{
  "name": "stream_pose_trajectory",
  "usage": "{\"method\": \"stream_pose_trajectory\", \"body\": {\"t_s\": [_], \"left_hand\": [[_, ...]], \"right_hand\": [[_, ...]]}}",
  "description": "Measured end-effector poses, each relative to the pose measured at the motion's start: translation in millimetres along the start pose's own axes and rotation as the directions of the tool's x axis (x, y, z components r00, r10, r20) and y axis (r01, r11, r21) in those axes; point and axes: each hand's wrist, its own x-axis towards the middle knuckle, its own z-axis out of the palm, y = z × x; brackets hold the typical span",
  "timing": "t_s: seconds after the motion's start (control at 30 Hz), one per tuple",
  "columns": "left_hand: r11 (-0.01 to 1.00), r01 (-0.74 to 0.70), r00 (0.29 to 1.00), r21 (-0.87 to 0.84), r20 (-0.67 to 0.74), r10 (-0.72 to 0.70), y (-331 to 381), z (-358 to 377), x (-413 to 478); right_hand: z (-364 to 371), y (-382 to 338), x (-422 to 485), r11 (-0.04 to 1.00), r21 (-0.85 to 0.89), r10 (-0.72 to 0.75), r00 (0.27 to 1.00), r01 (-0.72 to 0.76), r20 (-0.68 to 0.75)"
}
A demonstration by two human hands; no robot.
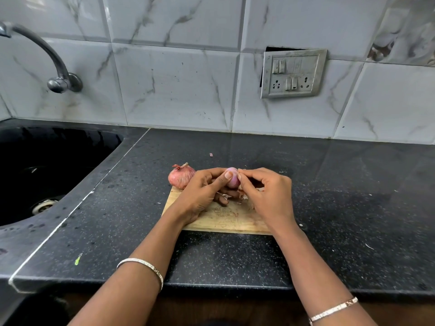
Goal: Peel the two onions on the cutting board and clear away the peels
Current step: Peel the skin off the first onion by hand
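The left hand (202,191) is gripping a small, glossy pale-purple onion (231,178) just above the pale wooden cutting board (226,220), while the right hand (266,191) is pinching at its top (probably a last scrap of skin). It is looking nearly peeled. The round, red-brown papery onion (180,176) is sitting unpeeled at the board's far-left corner, and loose dry peels (243,196) are lying beneath the hands, not yet cleared.

We're in a home kitchen: a dark sink (70,147) sunk in a speckled black counter (341,189), a curved tap (55,64) on the tiled wall (176,85) above the sink. Right of the sink, a switch-and-socket plate (293,74) and a wooden cutting board (226,221).
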Motion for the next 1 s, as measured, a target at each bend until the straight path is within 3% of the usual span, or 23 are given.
{"method": "stream_pose_trajectory", "body": {"t_s": [0.23, 0.33, 0.57, 0.87, 1.0], "left_hand": [[0.993, -0.022, 1.0, 0.113, 0.005, 0.022, -1.7, 0.1, -0.8], [0.992, -0.024, 1.0, 0.122, 0.002, 0.024, -0.8, 1.2, -1.5], [0.999, -0.022, 1.0, 0.047, -0.006, 0.022, -2.0, 0.7, -0.6], [1.0, -0.025, 0.999, -0.002, -0.044, 0.025, -3.3, 0.6, 0.9], [1.0, -0.021, 0.999, 0.012, -0.034, 0.022, -4.0, 0.1, 0.6]], "right_hand": [[9.7, -1.0, -3.2, 0.941, -0.323, -0.123, 0.991, 0.102, -0.046], [12.6, -3.1, -3.4, 0.923, -0.372, -0.133, 0.989, 0.099, -0.066], [8.6, 2.8, -1.8, 0.979, -0.168, 0.11, 0.994, -0.112, -0.022], [7.3, -3.3, -1.6, 0.995, -0.028, 0.093, 0.996, -0.093, 0.005], [5.7, -1.6, -2.6, 0.994, -0.054, 0.1, 0.995, -0.1, -0.003]]}}
